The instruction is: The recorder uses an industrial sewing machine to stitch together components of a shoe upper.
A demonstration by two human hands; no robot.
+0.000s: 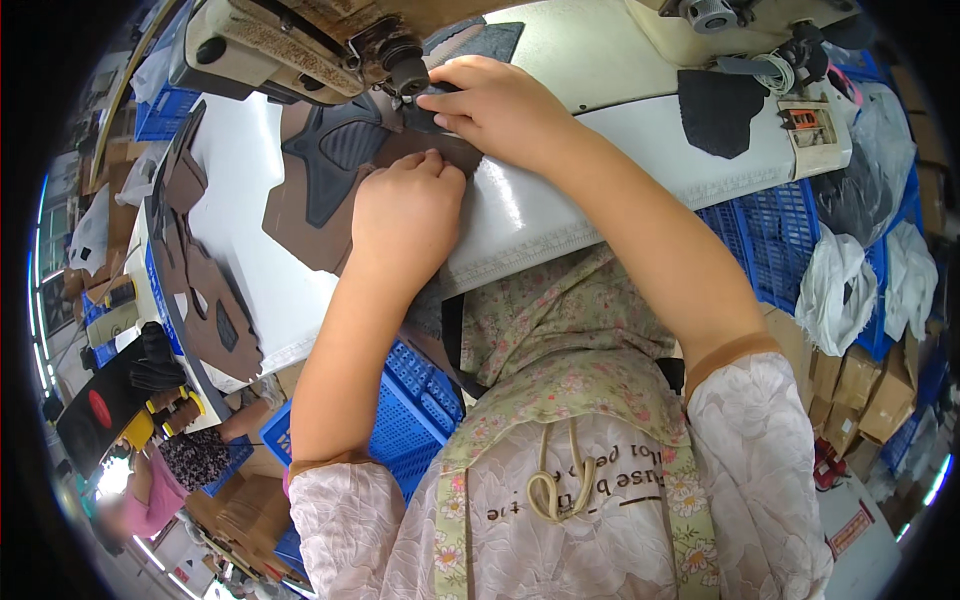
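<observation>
One brown piece (291, 218) at the sewing machine (270, 50) — left hand (412, 212) curled on it, right hand (505, 112) loosely bent — both grips unclear

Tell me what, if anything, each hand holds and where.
The left hand is on the near right part of the brown piece, the right hand by the machine head; whether either grips cannot be told.

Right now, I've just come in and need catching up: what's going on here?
At a beige sewing machine head, a person's left hand rests on a flat brown sheet bearing a dark star-shaped overlay. The right hand is close to the machine's round dark metal part, its contact partly hidden. More brown cut-out pieces lie at the left side of the glossy white table.
</observation>
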